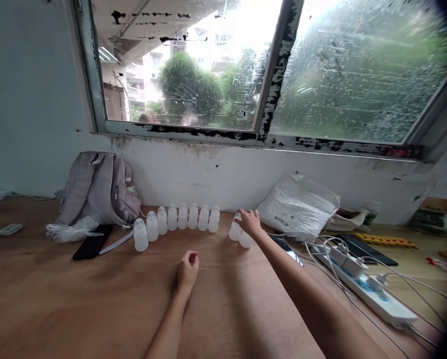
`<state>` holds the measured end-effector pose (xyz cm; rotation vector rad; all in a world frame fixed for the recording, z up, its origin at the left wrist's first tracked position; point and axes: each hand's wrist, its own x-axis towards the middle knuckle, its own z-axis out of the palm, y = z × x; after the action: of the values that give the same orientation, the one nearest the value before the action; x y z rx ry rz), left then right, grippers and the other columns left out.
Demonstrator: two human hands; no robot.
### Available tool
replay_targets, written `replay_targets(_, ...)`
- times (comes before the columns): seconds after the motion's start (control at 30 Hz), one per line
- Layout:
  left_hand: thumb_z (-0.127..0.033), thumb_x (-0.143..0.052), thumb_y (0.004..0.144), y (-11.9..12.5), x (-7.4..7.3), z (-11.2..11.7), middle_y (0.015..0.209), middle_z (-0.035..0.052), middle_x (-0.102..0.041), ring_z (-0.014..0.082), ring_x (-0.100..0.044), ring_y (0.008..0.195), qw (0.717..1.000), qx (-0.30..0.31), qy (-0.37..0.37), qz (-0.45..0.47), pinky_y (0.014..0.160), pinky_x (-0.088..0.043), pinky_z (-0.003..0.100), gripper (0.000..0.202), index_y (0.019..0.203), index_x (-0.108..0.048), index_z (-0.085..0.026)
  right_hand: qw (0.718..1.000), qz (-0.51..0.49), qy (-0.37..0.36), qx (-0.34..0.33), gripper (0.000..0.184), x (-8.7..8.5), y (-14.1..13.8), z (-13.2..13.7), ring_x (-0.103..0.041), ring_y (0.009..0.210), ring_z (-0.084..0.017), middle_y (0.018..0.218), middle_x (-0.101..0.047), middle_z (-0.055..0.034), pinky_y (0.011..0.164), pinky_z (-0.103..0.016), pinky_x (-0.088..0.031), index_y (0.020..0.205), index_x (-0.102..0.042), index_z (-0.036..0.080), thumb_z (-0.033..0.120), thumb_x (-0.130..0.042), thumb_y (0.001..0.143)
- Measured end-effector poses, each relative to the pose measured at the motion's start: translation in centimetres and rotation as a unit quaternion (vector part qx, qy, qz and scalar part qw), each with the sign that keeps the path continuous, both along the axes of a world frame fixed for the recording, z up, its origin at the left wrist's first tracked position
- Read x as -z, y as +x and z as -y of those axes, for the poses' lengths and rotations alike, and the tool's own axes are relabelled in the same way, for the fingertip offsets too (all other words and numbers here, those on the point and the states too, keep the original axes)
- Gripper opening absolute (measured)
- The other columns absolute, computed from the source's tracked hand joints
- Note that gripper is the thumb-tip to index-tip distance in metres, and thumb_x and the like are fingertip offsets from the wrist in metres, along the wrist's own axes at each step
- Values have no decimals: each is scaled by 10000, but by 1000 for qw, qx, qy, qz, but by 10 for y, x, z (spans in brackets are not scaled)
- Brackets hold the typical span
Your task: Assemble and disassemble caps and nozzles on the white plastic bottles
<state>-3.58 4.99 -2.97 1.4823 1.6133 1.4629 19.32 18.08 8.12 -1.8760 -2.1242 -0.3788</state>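
Several small frosted white baby bottles with clear domed caps stand upright in a curved row, the nearest bottle [141, 236] at its left end. To the right, apart from that row, are two more: a rear bottle [234, 230] and a front bottle [245, 240]. My right hand [250, 222] reaches over this pair, its fingers closed at the top of the rear bottle; the wrist partly covers the front one. On the bare wood in front of the row rests my left hand [188, 269], fingers curled in with nothing visible in them.
Behind the wooden table [96, 309] is a wall with a window. A grey backpack [96, 187], plastic bag [74, 229] and black phone [92, 243] lie left. On the right are a silvery plastic package [301, 204], another phone [288, 249] and a power strip [380, 299] with loose cables.
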Motion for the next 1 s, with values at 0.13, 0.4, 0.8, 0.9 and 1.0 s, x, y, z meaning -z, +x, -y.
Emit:
replay_targets(0.13,-200,-477,720,2,4,0,752,37,-618,149,-579,687,1000,1,3,5,671,-449,269,109,768,-573,-190,1000,4,-18,4,318,-1,3,-2,-433,1041,-271,1005,-613,-113,909,-485,-152,1088,-500,191,314,-479,797)
replay_targets(0.4,-249,-540,698,-55,-11,6,1111,111,-445,249,-409,1086,952,-244,176,-53,907,-346,392,437,1114,-426,-179,999,-2,-48,-7,321,-6,7,-9,-455,1008,-262,1004,-618,-96,833,-395,-273,1088,-521,204,300,-477,785)
replay_targets(0.8,-363,-719,491,-174,8,-30,1188,141,-410,288,-435,1091,974,-208,92,-4,879,-386,416,855,1197,-286,-155,996,-25,-85,-24,437,-20,8,-16,-462,1001,-303,994,-611,-111,787,-425,-308,1094,-525,201,410,-530,711)
replay_targets(0.9,-330,-737,452,-172,3,-39,1080,87,-491,277,-501,1016,981,-183,68,6,819,-428,386,800,1128,-347,-156,996,-38,-78,-33,454,-25,3,-21,-454,1017,-307,992,-607,-113,806,-433,-300,1106,-514,193,433,-517,721)
replay_targets(1.0,-318,-737,454,-170,-1,-47,995,63,-532,266,-536,949,982,-183,53,0,767,-448,364,735,1073,-385,-138,993,-54,-75,-69,472,-28,-11,-28,-462,1021,-282,1051,-582,-98,812,-388,-319,1134,-482,213,459,-504,733)
